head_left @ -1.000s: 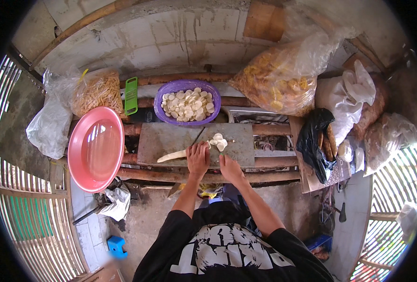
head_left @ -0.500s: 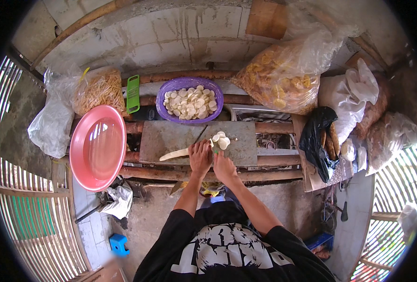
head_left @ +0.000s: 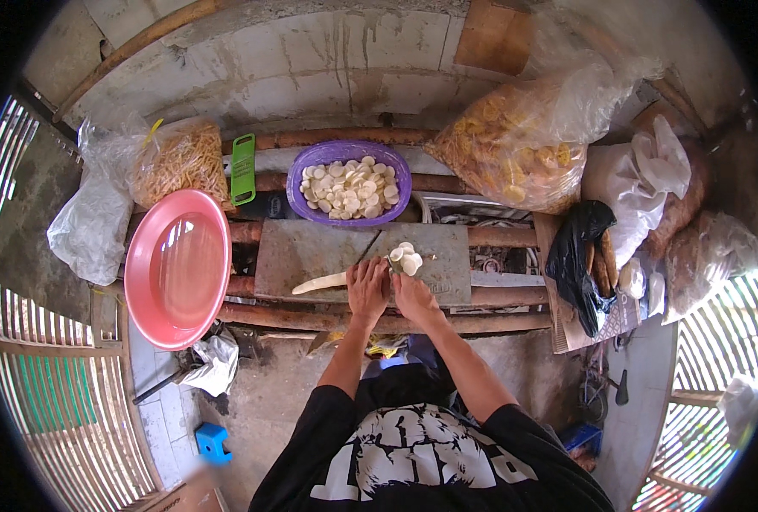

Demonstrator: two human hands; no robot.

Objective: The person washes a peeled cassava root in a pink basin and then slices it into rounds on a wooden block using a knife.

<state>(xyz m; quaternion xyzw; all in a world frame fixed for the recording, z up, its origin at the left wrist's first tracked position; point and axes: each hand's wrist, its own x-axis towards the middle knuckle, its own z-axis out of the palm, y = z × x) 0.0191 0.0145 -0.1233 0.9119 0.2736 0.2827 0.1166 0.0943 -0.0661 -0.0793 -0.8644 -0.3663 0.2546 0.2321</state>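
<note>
A long peeled white root, likely cassava, lies crosswise on a grey stone-like board. My left hand is closed over its right part, fingers pressing it down. Right beside it, my right hand is closed around a knife; little of the blade shows, and the handle is hidden in my fist. Just beyond the knife, several round white slices sit in a small heap on the board. Behind the board, a purple basin holds many similar slices.
At left stand a pink basin of liquid, a green slicer and a bag of fried sticks. To the right are a large bag of yellow chips, a black plastic bag and a white sack. Wooden poles with gaps support the board.
The view has shifted slightly. Both hands remain at the root's right end, with the right hand and knife still close against the left fingers.
</note>
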